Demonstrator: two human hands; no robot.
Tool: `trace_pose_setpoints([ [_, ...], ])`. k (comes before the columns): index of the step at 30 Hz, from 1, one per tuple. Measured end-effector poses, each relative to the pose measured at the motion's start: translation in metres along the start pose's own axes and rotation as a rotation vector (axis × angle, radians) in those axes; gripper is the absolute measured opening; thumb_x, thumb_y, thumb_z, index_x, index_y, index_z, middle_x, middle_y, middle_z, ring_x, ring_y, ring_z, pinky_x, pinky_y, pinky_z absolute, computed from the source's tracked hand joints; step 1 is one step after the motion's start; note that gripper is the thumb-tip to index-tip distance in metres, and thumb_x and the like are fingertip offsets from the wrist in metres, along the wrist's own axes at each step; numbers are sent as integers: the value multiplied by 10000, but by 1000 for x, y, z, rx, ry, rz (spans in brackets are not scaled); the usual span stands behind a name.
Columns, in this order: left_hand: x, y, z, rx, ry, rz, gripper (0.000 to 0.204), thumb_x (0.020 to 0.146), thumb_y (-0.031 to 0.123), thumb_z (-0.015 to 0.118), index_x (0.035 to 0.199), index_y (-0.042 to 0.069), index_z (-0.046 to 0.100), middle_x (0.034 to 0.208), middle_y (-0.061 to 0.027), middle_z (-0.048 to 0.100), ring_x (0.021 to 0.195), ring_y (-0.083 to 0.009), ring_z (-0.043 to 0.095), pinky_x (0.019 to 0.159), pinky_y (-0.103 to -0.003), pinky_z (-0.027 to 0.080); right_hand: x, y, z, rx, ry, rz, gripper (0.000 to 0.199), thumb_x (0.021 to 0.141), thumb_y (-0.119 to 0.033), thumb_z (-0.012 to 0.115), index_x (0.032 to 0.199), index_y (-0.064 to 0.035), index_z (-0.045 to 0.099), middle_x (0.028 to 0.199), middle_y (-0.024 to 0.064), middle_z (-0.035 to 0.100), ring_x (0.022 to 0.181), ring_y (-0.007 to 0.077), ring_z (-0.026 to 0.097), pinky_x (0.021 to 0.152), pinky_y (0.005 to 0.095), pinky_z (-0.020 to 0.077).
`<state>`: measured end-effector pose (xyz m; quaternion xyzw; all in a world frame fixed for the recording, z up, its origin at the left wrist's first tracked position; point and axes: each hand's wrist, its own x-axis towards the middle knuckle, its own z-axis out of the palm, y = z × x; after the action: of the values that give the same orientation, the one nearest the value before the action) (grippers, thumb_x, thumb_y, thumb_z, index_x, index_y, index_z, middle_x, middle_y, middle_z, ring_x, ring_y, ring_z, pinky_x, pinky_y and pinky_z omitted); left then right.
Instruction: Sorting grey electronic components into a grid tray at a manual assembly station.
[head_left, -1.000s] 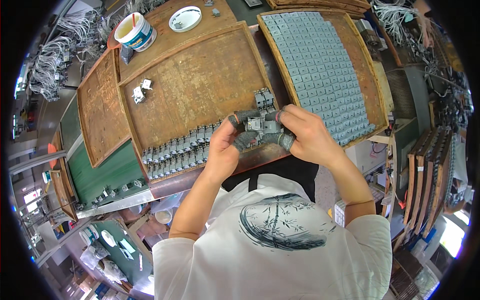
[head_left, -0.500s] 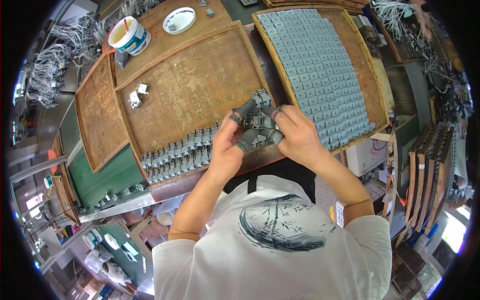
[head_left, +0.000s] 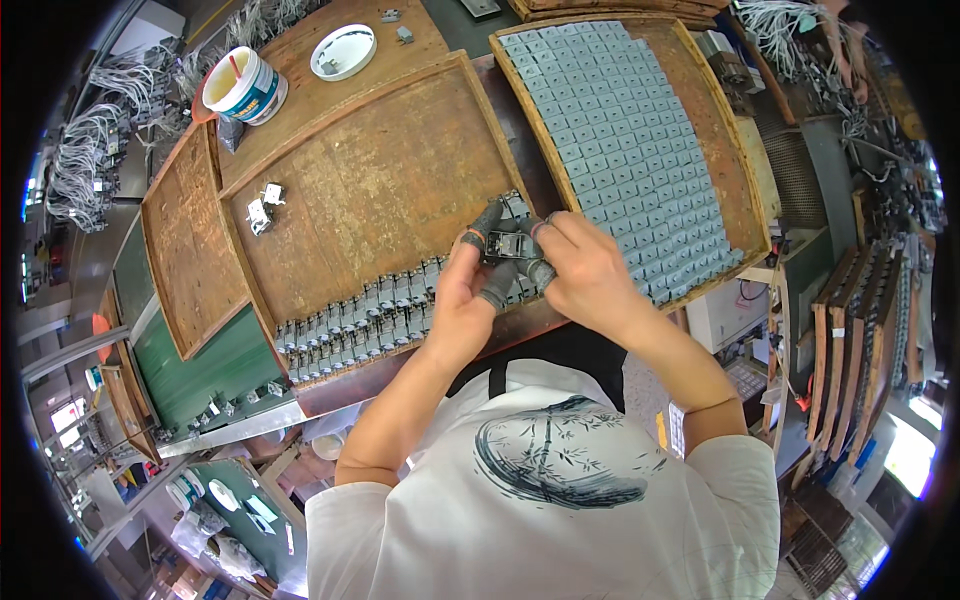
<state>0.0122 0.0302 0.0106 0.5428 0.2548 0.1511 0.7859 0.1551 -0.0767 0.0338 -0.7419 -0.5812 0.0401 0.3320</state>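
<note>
Between my two hands is a small boxy metal part [head_left: 508,246], dark inside with a shiny frame. My left hand [head_left: 467,290] pinches it from the left, with grey covers on thumb and forefinger. From the right, my right hand [head_left: 575,262] grips the same part, also with grey finger covers. The fingertips hide its edges. Beneath and beside the hands, rows of similar metal parts [head_left: 360,315] line the near edge of a shallow wooden tray [head_left: 390,150]. Two loose metal pieces [head_left: 262,210] lie at that tray's left side.
On the right a second wooden tray [head_left: 735,160] holds many flat grey metal pieces [head_left: 625,140] in rows. A white bucket [head_left: 245,88] and a white round lid [head_left: 343,52] stand at the back left. Wooden trays [head_left: 850,350] stand stacked on edge at far right.
The view has shifted slightly. The part between my fingers now shows its open frame more plainly, and my right fingers have closed in around its right side.
</note>
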Motion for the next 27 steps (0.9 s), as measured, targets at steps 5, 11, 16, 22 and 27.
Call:
trace_pose_setpoints([
  [5, 2, 0, 0, 839, 87, 278, 795, 739, 26, 729, 1451, -9, 378, 1368, -209, 508, 1182, -356, 571, 961, -378, 480, -5, 0, 7, 65, 70, 16, 322, 669, 86, 602, 987, 37, 596, 876, 173, 560, 823, 388, 590, 696, 449, 495],
  [11, 14, 3, -4, 755, 28, 438, 786, 668, 61, 768, 1386, 4, 453, 1300, -218, 551, 1130, -416, 584, 919, -411, 506, 0, 11, -2, 344, -163, 336, 481, 739, -312, 799, 1004, 8, 555, 888, 203, 617, 808, 386, 610, 693, 376, 488],
  [16, 18, -6, -7, 716, -97, 442, 720, 662, 74, 774, 1337, 16, 531, 1204, -178, 621, 1030, -366, 637, 865, -382, 522, -7, 25, 12, 485, -300, 289, 355, 737, -310, 753, 777, -10, 567, 669, 209, 577, 639, 424, 594, 570, 445, 449],
  [22, 17, -2, -4, 768, -70, 516, 647, 637, 86, 784, 1258, 26, 615, 1137, -169, 641, 995, -330, 628, 832, -390, 516, 0, 25, 3, 478, -216, 235, 342, 738, -312, 745, 798, -8, 600, 697, 216, 609, 659, 420, 611, 569, 437, 467],
  [27, 51, 10, -21, 936, 97, 366, 600, 678, 24, 764, 1260, 44, 623, 1229, -186, 498, 1049, -333, 542, 887, -357, 474, 27, 87, -25, 395, -299, 376, 280, 816, -242, 690, 964, -5, 665, 795, 109, 687, 713, 248, 655, 662, 346, 507],
])
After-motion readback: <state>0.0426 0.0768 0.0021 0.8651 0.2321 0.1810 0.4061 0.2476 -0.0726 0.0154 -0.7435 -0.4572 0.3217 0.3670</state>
